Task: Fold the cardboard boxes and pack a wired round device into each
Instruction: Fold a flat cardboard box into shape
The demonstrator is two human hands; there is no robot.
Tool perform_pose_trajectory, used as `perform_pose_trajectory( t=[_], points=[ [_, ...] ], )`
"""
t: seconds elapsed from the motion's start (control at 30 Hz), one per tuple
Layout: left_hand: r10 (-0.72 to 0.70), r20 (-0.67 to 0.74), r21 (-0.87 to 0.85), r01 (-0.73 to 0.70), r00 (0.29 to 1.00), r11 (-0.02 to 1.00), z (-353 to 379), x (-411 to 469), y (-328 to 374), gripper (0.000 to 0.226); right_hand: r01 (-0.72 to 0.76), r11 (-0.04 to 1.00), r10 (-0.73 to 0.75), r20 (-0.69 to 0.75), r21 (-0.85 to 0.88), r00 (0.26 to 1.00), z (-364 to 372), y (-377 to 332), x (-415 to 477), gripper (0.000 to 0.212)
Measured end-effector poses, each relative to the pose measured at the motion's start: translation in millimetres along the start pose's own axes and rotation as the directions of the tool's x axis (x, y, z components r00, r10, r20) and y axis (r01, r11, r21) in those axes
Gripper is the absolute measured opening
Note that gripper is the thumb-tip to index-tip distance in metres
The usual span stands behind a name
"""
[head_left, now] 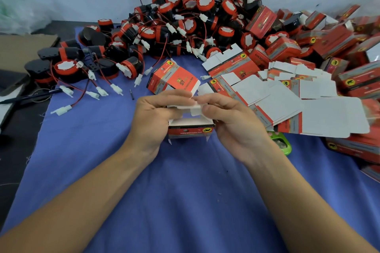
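Observation:
A small red cardboard box (190, 131) is held upright above the blue cloth (185, 191) in the middle of the view. My left hand (152, 117) grips its left side and my right hand (232, 123) grips its right side, fingertips of both pinching the white top flaps (189, 107). The inside of the box shows white; I cannot tell whether a device is in it. A second half-formed red box (172, 78) lies just behind. The pile of black and red wired round devices (174, 22) is heaped at the back.
Flat unfolded box blanks (287, 96) are spread to the right, with a heap of closed red boxes (329, 43) beyond them. A green object (282, 144) lies by my right wrist. A pen (30, 96) and brown cardboard (24, 47) lie at the left.

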State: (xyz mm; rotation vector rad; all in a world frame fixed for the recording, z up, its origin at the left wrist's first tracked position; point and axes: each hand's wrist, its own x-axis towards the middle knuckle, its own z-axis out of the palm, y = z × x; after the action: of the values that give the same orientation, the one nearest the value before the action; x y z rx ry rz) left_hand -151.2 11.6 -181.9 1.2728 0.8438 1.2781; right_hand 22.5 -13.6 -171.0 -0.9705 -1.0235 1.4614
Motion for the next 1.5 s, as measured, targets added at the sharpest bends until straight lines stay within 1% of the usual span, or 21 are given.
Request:
perform_pose_trajectory(
  t=[0.1, 0.2, 0.3, 0.4, 0.5, 0.6, 0.67, 0.73, 0.83, 0.9, 0.97, 1.03, 1.07, 1.1, 1.17, 1.2, 1.23, 1.27, 1.33, 1.43, 1.5],
  points=[
    [0.037, 0.062, 0.028, -0.039, 0.997, 0.999, -1, -4, 0, 0.047, 0.028, 0.998, -0.027, 0.026, -0.062, 0.999, -4, -3, 1, 0.037],
    [0.027, 0.089, 0.07, -0.033, 0.996, 0.997, -5, -6, 1, 0.036, 0.043, 0.994, -0.046, -0.027, -0.1, 0.999, -6, -3, 1, 0.031],
    [0.022, 0.052, 0.141, -0.03, 0.998, 0.99, -1, -7, 2, 0.029, 0.12, 0.96, -0.145, -0.085, -0.252, 0.986, -2, -1, -1, 0.015],
    [-0.029, -0.012, 0.168, 0.03, 1.0, 0.985, 4, -5, 1, 0.041, 0.155, 0.913, -0.208, -0.105, -0.377, 0.972, 4, 0, -1, 0.025],
    [0.031, -0.042, 0.292, -0.018, 0.999, 0.956, 6, -7, 1, 0.042, 0.173, 0.852, -0.26, -0.112, -0.494, 0.959, 5, 0, -2, 0.027],
    [0.024, -0.049, 0.213, -0.013, 0.999, 0.977, 6, -12, 0, 0.028, 0.137, 0.883, -0.215, -0.128, -0.448, 0.968, 4, -2, -4, 0.013],
    [-0.023, -0.069, 0.132, 0.032, 0.997, 0.991, 4, -12, -1, 0.03, 0.098, 0.917, -0.166, -0.147, -0.388, 0.975, 1, -4, -4, 0.01],
    [-0.032, -0.08, 0.137, 0.042, 0.996, 0.99, 4, -10, 0, 0.03, 0.056, 0.917, -0.122, -0.142, -0.396, 0.982, 0, -8, -5, 0.007],
    [0.025, -0.076, 0.165, -0.012, 0.997, 0.986, 5, -10, 0, 0.024, -0.015, 0.823, -0.023, -0.06, -0.568, 0.998, -2, -7, -6, 0.028],
    [0.037, -0.086, 0.092, -0.029, 0.996, 0.995, 5, -13, -1, 0.019, -0.026, 0.777, 0.042, 0.011, -0.629, 0.999, 0, -8, -9, 0.037],
    [0.048, -0.136, 0.017, -0.046, 0.99, 0.999, 5, -13, 0, 0.022, 0.05, 0.809, -0.019, 0.058, -0.586, 0.998, 3, -15, -10, 0.033],
    [0.078, -0.213, -0.003, -0.08, 0.974, 0.997, 2, -9, 1, 0.032, 0.148, 0.884, -0.15, 0.032, -0.443, 0.988, 3, -23, -12, 0.021],
    [0.091, -0.228, 0.014, -0.09, 0.969, 0.996, 0, -7, 1, 0.035, 0.218, 0.877, -0.243, -0.003, -0.428, 0.97, 2, -24, -13, 0.022],
    [0.092, -0.222, 0.05, -0.083, 0.971, 0.995, -1, -4, 0, 0.04, 0.286, 0.816, -0.359, -0.052, -0.503, 0.932, 1, -24, -14, 0.025],
    [0.024, -0.171, 0.09, -0.008, 0.985, 0.996, -3, 0, -4, 0.046, 0.315, 0.506, -0.573, -0.039, -0.803, 0.819, 2, -18, -14, 0.041],
    [-0.039, -0.135, 0.073, 0.05, 0.99, 0.996, -3, 2, -7, 0.044, 0.305, 0.342, -0.6, 0.043, -0.889, 0.799, 4, -13, -13, 0.057],
    [-0.105, -0.096, 0.048, 0.11, 0.99, 0.993, -2, 3, -10, 0.043, 0.304, 0.23, -0.569, 0.126, -0.925, 0.813, 6, -7, -11, 0.074],
    [-0.151, -0.066, 0.036, 0.154, 0.986, 0.987, -1, 3, -12, 0.043, 0.312, 0.173, -0.511, 0.186, -0.934, 0.839, 9, -2, -9, 0.087],
    [-0.161, -0.056, 0.065, 0.164, 0.985, 0.984, -1, 4, -16, 0.044, 0.324, 0.122, -0.48, 0.23, -0.938, 0.846, 14, 9, -3, 0.095],
    [-0.107, -0.105, 0.104, 0.118, 0.989, 0.988, -6, 7, -13, 0.04, 0.393, 0.035, -0.562, 0.307, -0.919, 0.768, 18, 19, 1, 0.08],
    [-0.129, -0.119, 0.07, 0.138, 0.985, 0.988, -12, 10, -12, 0.041, 0.451, -0.023, -0.54, 0.391, -0.892, 0.746, 21, 23, 1, 0.068]
  ],
)
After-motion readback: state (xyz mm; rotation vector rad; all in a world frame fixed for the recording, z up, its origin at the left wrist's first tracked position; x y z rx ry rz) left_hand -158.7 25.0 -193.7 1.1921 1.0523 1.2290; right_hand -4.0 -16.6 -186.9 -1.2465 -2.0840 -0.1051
